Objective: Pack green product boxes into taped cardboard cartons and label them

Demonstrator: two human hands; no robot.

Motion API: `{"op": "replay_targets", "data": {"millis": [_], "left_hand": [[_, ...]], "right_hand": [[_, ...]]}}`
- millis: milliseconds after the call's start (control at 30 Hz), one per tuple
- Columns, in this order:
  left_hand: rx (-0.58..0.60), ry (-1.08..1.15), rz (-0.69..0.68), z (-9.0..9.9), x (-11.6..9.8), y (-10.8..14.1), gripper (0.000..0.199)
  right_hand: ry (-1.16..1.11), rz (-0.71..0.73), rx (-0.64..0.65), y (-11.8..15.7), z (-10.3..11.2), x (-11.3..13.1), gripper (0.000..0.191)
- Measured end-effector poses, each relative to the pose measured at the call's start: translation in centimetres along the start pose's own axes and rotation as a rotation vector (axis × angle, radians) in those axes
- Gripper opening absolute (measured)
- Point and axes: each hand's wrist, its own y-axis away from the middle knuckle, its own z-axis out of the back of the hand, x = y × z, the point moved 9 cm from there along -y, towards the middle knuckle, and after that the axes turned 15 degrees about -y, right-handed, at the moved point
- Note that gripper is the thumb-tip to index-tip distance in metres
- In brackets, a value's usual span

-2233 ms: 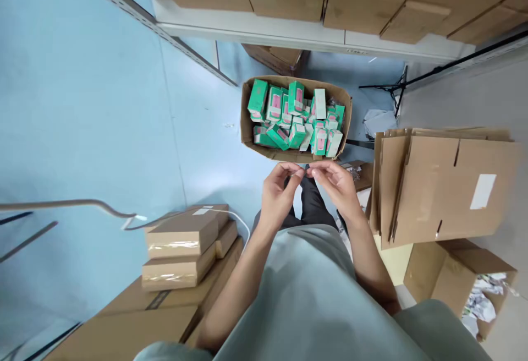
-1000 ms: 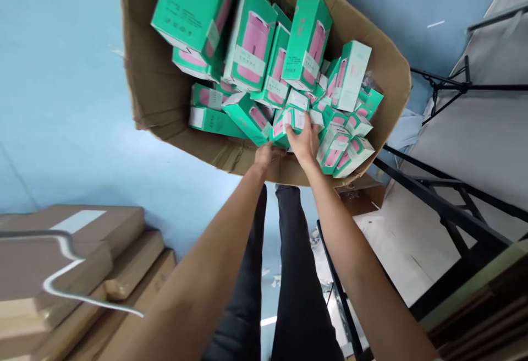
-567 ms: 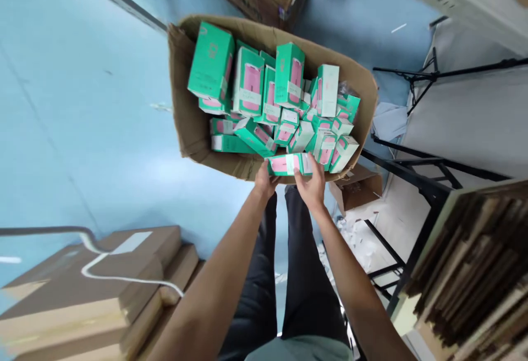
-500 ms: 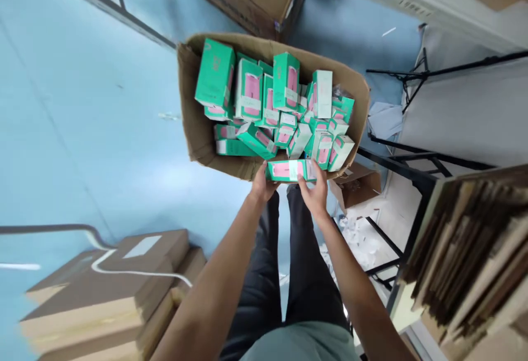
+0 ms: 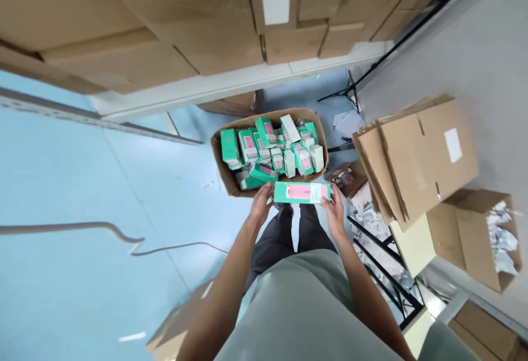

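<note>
Between my two hands is a long green box [image 5: 281, 192] with a pink picture and a white label on its upper face. My left hand [image 5: 260, 204] grips its left end, fingers closed along the edge. Around the right end, my right hand [image 5: 335, 210] is closed, with the thumb by the white label. Just beyond the held box stands a large open carton [image 5: 221, 173] on the floor. Many similar green, pink and white boxes [image 5: 247, 146] lie jumbled in it, some upright and some tilted.
Brown cartons [image 5: 206, 14] fill a shelf across the top. To the right are flattened cardboard sheets [image 5: 429, 157] and an open carton with crumpled paper [image 5: 502, 240]. A cable [image 5: 169, 246] runs over the blue floor [image 5: 82, 185]. Stacked cartons [image 5: 181, 317] stand at lower left.
The held green box has come up closer to me, away from the carton, still in both hands. My view has tilted up, so the shelf of cartons now shows.
</note>
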Motion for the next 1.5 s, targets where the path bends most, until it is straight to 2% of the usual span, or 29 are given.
{"op": "replay_targets", "data": {"millis": [67, 167, 300, 400, 500, 567, 633, 733, 933, 1033, 1133, 1267, 1500], "left_hand": [[0.052, -0.033, -0.026, -1.3, -1.8, 2.7, 0.063], [0.135, -0.074, -0.083, -4.1, -4.7, 7.3, 0.061], [0.226, -0.159, -0.194, -8.8, -8.5, 14.6, 0.056], [0.328, -0.297, -0.343, -12.7, -10.7, 21.0, 0.058], [0.448, -0.519, -0.540, -17.0, -11.2, 27.7, 0.061], [0.521, -0.651, -0.641, -19.8, -9.9, 31.6, 0.062], [0.583, -0.751, -0.703, -22.5, -7.6, 34.7, 0.063], [0.664, -0.876, -0.766, -26.5, -3.0, 38.7, 0.063], [0.894, -1.047, -0.812, -33.6, 8.0, 46.6, 0.062], [0.998, -1.113, -0.791, -36.6, 13.7, 50.0, 0.066], [1.058, -1.165, -0.769, -39.4, 18.9, 52.9, 0.069], [1.196, -1.253, -0.692, -42.7, 25.8, 57.2, 0.065], [1.473, -1.444, -0.513, -48.7, 36.7, 63.4, 0.063]], "right_hand": [[-0.125, -0.018, -0.072, 2.7, 2.0, 2.2, 0.079], [-0.338, -0.032, -0.175, 6.9, 5.1, 5.0, 0.074], [-0.526, 0.033, -0.253, 12.0, 9.5, 8.7, 0.068], [-0.590, 0.121, -0.316, 15.6, 13.2, 10.9, 0.073], [-0.640, 0.212, -0.392, 19.5, 16.9, 11.9, 0.077], [-0.687, 0.258, -0.444, 22.2, 19.6, 11.7, 0.079], [-0.735, 0.300, -0.504, 25.2, 22.7, 11.1, 0.079], [-0.798, 0.353, -0.578, 30.1, 27.8, 9.8, 0.080], [-0.888, 0.468, -0.731, 41.3, 38.1, 7.1, 0.075], [-0.938, 0.522, -0.847, 46.6, 42.1, 5.3, 0.071], [-1.003, 0.588, -0.943, 51.4, 44.8, 3.8, 0.068], [-1.066, 0.647, -1.101, 56.9, 47.0, 2.0, 0.065], [-1.139, 0.725, -1.408, 63.1, 50.3, -1.2, 0.068]]}}
